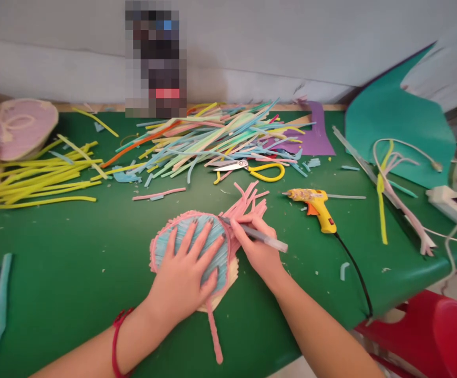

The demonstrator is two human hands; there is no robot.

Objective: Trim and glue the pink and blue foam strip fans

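Note:
My left hand [189, 268] lies flat with fingers spread on a round blue piece made of pipe cleaners [222, 262], edged in pink. Under its right side shows a cream-coloured piece [232, 275]. A pink strip [214, 336] sticks out below toward me. My right hand [258, 249] is closed around a grey pen [266, 239], its tip at the blue piece's upper right edge. Beneath the pen, a bundle of pink pipe cleaners [248, 202] fans out to the upper right; the hand partly hides it.
Yellow scissors [266, 172] lie before a heap of coloured pipe cleaners [213, 136]. A yellow hot glue gun [311, 202] with a black cord sits to the right. Yellow strips [51, 176] and a pale purple round piece [27, 128] are at left; teal sheet [402, 126] at right.

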